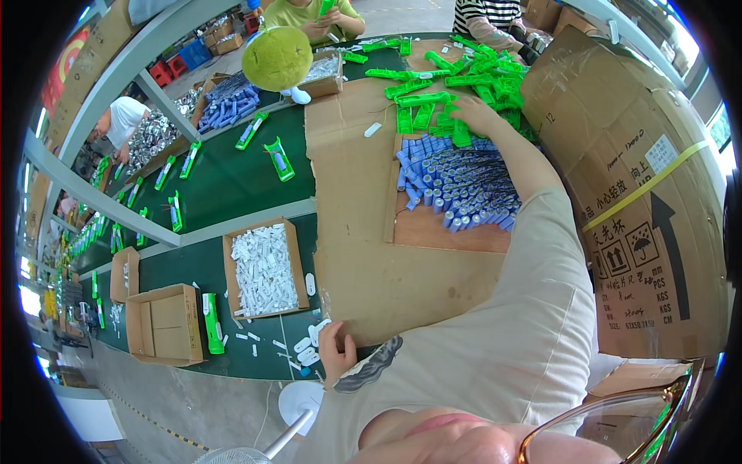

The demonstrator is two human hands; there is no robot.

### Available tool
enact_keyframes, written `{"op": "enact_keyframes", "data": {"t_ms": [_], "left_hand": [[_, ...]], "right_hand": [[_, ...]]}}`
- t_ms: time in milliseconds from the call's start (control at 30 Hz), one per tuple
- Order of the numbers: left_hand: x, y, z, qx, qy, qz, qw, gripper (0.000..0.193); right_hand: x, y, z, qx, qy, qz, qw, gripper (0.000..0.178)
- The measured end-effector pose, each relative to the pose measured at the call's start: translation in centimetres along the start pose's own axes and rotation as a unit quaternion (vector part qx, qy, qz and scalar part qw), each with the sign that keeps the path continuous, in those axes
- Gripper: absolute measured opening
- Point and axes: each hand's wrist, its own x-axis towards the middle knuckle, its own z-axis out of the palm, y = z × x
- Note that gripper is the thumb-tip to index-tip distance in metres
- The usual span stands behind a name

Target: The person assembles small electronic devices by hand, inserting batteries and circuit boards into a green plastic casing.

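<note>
My right arm stretches over the table to a heap of bright green plastic flashlight housings (495,77). My right hand (473,116) is at the near left side of the heap, fingers reaching out and fingertips against the green pieces. Just below that hand lie many blue cylindrical battery cells (464,189) with dark wires, massed on a brown board (440,237). At the table's near edge rests my left hand (337,352), thumb apart and fingers loosely bent, with nothing visible in it. Beside it are several white oval plastic pieces (308,356).
A cardboard box of small white parts (267,267), an open carton (165,325) and a green flashlight body (212,323) stand left. Green housings with cells sit on the green belt (224,185). A large carton (649,209) borders the right. Co-workers sit across; a green plush ball (277,59) hangs ahead.
</note>
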Motion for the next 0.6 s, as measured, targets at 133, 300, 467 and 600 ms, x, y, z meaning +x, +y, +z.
{"op": "enact_keyframes", "data": {"t_ms": [133, 300, 467, 600], "left_hand": [[-0.4, 0.1, 0.0, 0.021, 0.034, 0.023, 0.999, 0.032], [2.3, 2.1, 0.1, 0.035, 0.025, 0.068, 0.997, 0.032], [9.8, 7.8, 2.7, -0.353, -0.067, 0.024, 0.933, 0.059], [10.8, 9.3, 4.3, -0.481, -0.118, -0.072, 0.866, 0.063]], "right_hand": [[-1.2, -1.4, -5.4, 0.3, 0.26, 0.126, 0.909, 0.039], [-7.2, -10.8, -16.8, 0.739, 0.096, -0.088, 0.661, 0.039], [-11.8, -22.9, -16.1, 0.704, -0.357, -0.373, 0.488, 0.069], [-14.6, -25.1, -14.4, 0.793, -0.497, -0.219, 0.278, 0.073]]}}
